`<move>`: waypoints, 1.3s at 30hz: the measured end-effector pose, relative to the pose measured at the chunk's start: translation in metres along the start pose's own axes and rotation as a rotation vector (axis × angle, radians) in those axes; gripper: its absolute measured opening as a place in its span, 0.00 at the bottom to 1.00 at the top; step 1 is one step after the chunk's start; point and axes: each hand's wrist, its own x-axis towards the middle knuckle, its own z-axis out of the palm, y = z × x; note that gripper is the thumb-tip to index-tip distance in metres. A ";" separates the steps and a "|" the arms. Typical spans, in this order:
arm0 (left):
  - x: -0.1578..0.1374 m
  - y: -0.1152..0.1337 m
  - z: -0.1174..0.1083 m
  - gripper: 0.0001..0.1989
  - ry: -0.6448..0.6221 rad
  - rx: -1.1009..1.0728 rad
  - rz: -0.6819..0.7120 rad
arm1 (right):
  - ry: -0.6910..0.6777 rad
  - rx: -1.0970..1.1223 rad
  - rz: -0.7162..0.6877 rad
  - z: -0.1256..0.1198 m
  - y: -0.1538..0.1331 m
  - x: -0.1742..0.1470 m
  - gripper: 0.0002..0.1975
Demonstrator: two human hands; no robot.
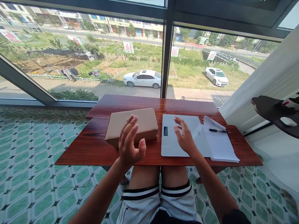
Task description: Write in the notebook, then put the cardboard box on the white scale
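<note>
While both hands hover empty with fingers spread, the left hand sits over the near edge of the cardboard box lying crosswise on the counter, the right hand above the white scale beside it

one cardboard box, one white scale, one pen, two hands

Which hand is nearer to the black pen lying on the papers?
Right. The right hand hovers open above the white scale, just left of the papers that carry the black pen. The left hand is farther left, raised open before the cardboard box.
</note>
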 end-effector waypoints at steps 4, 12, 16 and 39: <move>0.021 0.036 0.046 0.29 -0.159 -0.146 0.329 | 0.053 -0.170 -0.023 -0.048 0.015 0.000 0.21; 0.015 0.112 0.133 0.23 -0.333 -0.248 0.779 | 0.166 -0.504 -0.089 -0.140 0.085 -0.005 0.15; -0.002 0.144 0.168 0.21 -0.480 -0.278 0.923 | 0.166 -0.721 -0.115 -0.184 0.124 -0.009 0.14; -0.078 0.193 0.216 0.18 -0.595 -0.107 0.770 | -0.047 -1.289 -0.011 -0.242 0.183 -0.016 0.16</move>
